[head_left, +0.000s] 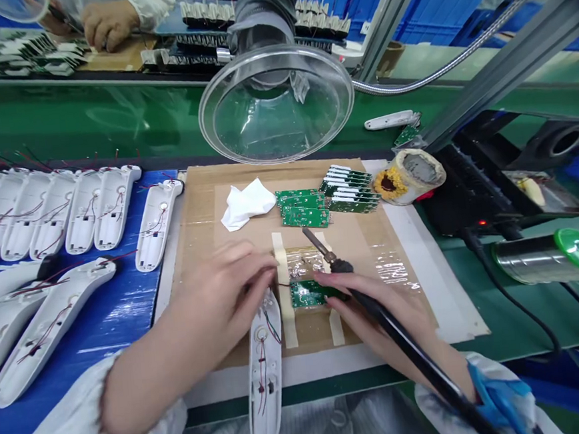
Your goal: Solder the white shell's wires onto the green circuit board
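Observation:
My left hand point(225, 292) is closed in a pinch over the upper end of a white plastic housing point(266, 393). A thin dark wire point(284, 285) runs from its fingertips to a green circuit board point(308, 294); the exact grip is partly hidden. Red and black wires lie inside the housing. In my right hand point(377, 310) is a soldering iron point(371, 304), its tip pointing up and away above the taped work spot. Fingers of that hand also touch the board's right end. Strips of masking tape point(288, 324) flank the board on the cardboard point(202, 250).
Several green boards point(303, 209) and a white tissue point(247, 203) lie behind. Wired white housings point(78, 207) fill the left side. A clear fume hood point(276, 111) hangs overhead. Right are a round pot point(414, 174) and solder spool point(538, 257). A co-worker's hand point(108, 24) shows opposite.

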Motion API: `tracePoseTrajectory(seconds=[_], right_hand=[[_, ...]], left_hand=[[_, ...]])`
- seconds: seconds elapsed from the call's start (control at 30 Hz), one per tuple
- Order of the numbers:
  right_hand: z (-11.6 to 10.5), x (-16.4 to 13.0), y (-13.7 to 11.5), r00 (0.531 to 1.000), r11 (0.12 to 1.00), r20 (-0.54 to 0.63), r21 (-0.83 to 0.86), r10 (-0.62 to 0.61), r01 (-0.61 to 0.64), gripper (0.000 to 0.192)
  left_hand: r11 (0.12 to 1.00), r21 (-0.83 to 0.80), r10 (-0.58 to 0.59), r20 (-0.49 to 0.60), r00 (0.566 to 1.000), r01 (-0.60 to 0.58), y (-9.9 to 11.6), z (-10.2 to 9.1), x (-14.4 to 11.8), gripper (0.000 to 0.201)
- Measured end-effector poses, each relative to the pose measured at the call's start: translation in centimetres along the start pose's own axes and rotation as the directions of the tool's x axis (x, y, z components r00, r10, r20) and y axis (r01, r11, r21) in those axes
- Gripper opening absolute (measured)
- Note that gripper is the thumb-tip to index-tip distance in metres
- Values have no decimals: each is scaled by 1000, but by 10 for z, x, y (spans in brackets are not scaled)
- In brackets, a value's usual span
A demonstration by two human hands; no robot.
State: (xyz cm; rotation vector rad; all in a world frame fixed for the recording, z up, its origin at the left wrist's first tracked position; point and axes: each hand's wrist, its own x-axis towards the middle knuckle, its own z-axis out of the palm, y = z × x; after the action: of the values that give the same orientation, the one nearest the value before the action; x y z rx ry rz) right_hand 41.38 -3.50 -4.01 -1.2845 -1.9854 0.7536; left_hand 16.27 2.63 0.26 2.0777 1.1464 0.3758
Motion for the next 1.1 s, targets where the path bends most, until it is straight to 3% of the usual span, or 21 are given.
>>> tracePoseTrajectory(seconds=[0.07,0.2,0.3,0.4,0.47,0.53,0.6,0.7,0.73,0.8,0.87,0.9,1.0,1.1], right_hand=[[5,-1,2,998,1000,56,-26,-3,4,46],[6,0,5,997,999,69,-16,-28,29,45],[5,3,5,997,998,41,18,-68,67,47],[6,3,4,996,996,40,22,-84,83,47],[7,3,4,996,997,48,8,-75,75,46],[6,1,4,996,998,59,7,-64,64,45],[4,-1,4,996,997,47,28,-76,74,43],[-1,-3,2,985,996,-158,53,-68,77,41],[-3,-3,1,958,997,-284,51,-36,52,40],[-8,1,-1,853,998,-519,58,53,-26,34],[-12,7,-1,769,985,-620,159,154,-69,23],[-13,10,-1,755,971,-626,229,197,-63,17],[-10,18,3,781,930,-591,367,204,34,22],[-2,19,7,815,928,-568,355,118,114,24]], left_hand=[[1000,-15,24,-47,999,-25,3,-6,-20,23],[994,-49,95,-4,995,-95,11,3,-41,23],[950,200,258,-65,964,-241,18,23,-36,19],[789,474,389,106,915,-391,28,40,-32,18],[706,555,381,225,897,-440,32,45,-34,19],[668,627,322,242,915,-400,29,43,-38,23],[677,665,279,165,946,-315,21,38,-39,26],[770,569,379,-44,924,-289,4,33,-33,29],[801,513,412,-100,906,-308,-1,34,-30,29],[849,417,423,-167,891,-325,-7,37,-25,27],[889,374,360,-220,906,-263,-7,42,-21,21],[905,368,322,-258,911,-215,-5,44,-20,18],[933,346,219,-320,922,-102,0,46,-19,12],[952,302,137,-289,947,-46,2,44,-19,12]])
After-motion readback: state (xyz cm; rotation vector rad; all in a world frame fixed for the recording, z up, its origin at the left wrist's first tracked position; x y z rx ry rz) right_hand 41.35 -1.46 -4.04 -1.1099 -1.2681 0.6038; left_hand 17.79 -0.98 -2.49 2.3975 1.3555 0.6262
